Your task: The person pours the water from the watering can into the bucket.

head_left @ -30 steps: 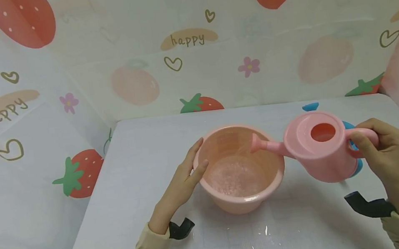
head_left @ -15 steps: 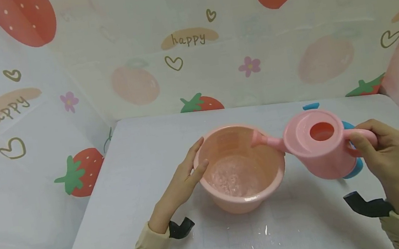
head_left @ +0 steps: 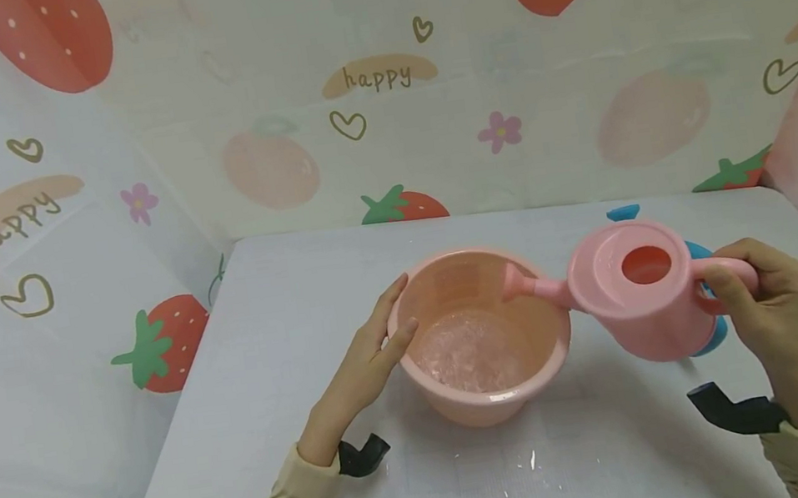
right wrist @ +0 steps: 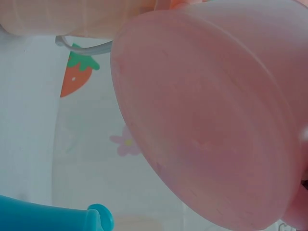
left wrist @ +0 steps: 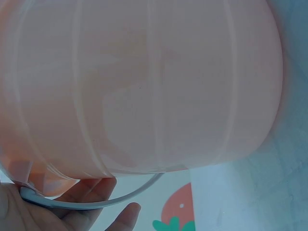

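A peach-pink bucket [head_left: 484, 410] stands upright on the table, with rippling water [head_left: 469, 349] inside. My left hand [head_left: 364, 363] grips its left rim, thumb at the near side and fingers along the outside. In the left wrist view a grey bail handle [left wrist: 91, 205] crosses that hand. My right hand [head_left: 779, 296] holds a pink watering can [head_left: 651, 325] by its handle. The can is tilted to the left above the table, and its flared spout head [head_left: 515, 282] is over the inside of the bucket. In the right wrist view the can's base [right wrist: 202, 125] fills the middle.
A blue plastic thing [head_left: 623, 213] lies behind the watering can, mostly hidden by it; the right wrist view shows its tube-like blue part [right wrist: 48, 214]. Water drops [head_left: 533, 460] dot the white table [head_left: 282, 281] in front of the bucket. Strawberry-printed sheets [head_left: 386, 150] surround the table.
The water's ripples in the bucket have shifted. The watering can rose slightly and came back down a little; both hands keep their holds.
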The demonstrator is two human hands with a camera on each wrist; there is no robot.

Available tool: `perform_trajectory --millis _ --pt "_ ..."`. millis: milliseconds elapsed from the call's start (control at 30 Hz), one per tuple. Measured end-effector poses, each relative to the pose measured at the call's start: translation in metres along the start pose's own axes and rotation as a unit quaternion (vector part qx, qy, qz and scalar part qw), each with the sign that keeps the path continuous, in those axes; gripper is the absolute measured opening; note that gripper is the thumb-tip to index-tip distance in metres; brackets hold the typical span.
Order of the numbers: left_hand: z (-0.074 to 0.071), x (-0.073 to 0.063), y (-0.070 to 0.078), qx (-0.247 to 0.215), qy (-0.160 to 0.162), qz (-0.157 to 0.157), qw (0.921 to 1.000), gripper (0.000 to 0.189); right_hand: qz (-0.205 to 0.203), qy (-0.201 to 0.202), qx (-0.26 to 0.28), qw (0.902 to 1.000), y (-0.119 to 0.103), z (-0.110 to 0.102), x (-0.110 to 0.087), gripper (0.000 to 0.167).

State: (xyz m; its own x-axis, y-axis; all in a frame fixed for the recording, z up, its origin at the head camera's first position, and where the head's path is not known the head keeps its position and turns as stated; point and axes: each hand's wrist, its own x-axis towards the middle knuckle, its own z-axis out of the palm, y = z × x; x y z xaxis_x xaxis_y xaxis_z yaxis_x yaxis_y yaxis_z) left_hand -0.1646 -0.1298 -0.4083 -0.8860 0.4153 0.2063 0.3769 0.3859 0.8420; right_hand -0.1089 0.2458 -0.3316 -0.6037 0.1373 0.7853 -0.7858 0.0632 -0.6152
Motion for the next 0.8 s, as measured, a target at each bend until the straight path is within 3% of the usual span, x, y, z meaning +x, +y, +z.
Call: perform_trajectory --millis 400,800 --pt "-0.001 0.001 0.0013 0.003 0.002 0.005 1.0 0.058 -0.004 -0.017 -0.05 0.9986 -0.0006 -0.0041 -0.0006 0.014" --pt "-0.0003 -0.0003 0.0 0.001 -0.001 0.014 0.9999 0.059 -0.007 -0.024 -0.051 0.9984 -0.0042 -0.0036 -0.0004 0.019"
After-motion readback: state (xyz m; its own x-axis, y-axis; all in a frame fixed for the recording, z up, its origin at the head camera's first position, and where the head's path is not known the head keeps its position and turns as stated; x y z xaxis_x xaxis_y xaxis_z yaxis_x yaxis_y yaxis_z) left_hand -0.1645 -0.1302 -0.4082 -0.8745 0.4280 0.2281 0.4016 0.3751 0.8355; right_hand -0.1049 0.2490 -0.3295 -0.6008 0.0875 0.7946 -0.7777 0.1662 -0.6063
